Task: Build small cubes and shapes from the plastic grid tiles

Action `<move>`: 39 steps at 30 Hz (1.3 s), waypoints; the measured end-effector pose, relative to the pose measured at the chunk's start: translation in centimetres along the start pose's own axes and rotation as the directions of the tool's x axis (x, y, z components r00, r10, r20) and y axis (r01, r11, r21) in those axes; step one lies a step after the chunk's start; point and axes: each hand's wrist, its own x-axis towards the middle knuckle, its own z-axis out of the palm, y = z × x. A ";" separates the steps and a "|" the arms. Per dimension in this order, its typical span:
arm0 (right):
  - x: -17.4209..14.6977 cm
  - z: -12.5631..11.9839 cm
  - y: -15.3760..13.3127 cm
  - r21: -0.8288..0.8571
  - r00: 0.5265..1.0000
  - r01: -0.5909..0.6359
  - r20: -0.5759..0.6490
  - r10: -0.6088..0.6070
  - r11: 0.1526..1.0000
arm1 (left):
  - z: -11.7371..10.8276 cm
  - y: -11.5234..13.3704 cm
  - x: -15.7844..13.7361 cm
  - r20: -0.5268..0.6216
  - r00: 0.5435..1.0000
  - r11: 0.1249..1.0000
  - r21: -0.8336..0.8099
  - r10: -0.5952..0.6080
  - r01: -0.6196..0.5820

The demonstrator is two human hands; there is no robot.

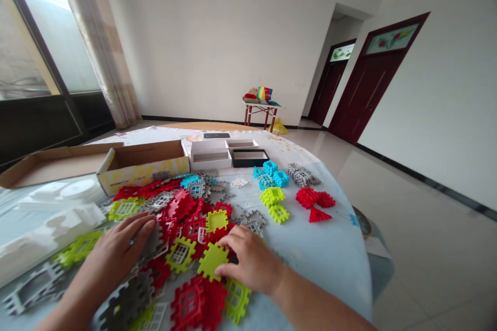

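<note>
A heap of notched plastic building tiles in red, grey and lime green lies before me. My right hand has its thumb and fingers at the right edge of a solid lime-green tile, pinching it. My left hand rests on the left part of the heap, fingers stretched out over grey pieces; nothing shows in its grasp, though the surface under the palm is hidden. Between the hands lie a lime-green window tile and a smaller lime-green tile.
Grouped tiles stand at the right: blue, lime green, grey and red. Behind the heap are an open cardboard box, small white boxes and a black-rimmed box. White foam packing lies left.
</note>
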 end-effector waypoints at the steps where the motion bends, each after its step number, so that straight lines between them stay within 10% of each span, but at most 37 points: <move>1: 0.0 0.0 -0.2 0.065 0.999 -0.038 0.008 0.038 0.997 | 0.1 -0.1 0.0 0.000 1.000 1.000 -0.001 0.004 -0.004; 9: 0.4 -3.7 1.8 0.562 0.966 -0.213 -0.001 0.258 0.799 | 1.2 -1.5 0.3 -0.006 1.000 1.000 -0.018 0.009 -0.009; 16: -2.2 -8.5 9.6 0.625 0.809 -0.362 -0.158 0.566 0.692 | 2.1 -2.7 0.2 -0.037 0.999 1.000 0.016 0.026 -0.025; 24: -3.6 -8.4 13.7 0.649 0.669 -0.469 -0.182 0.721 0.599 | 3.4 -4.9 0.4 -0.005 1.000 0.999 0.029 0.020 -0.020; 39: -1.3 -8.0 13.8 0.039 0.751 -0.501 -0.477 0.457 0.864 | 2.9 -4.7 0.3 0.019 0.999 0.998 0.046 0.040 -0.041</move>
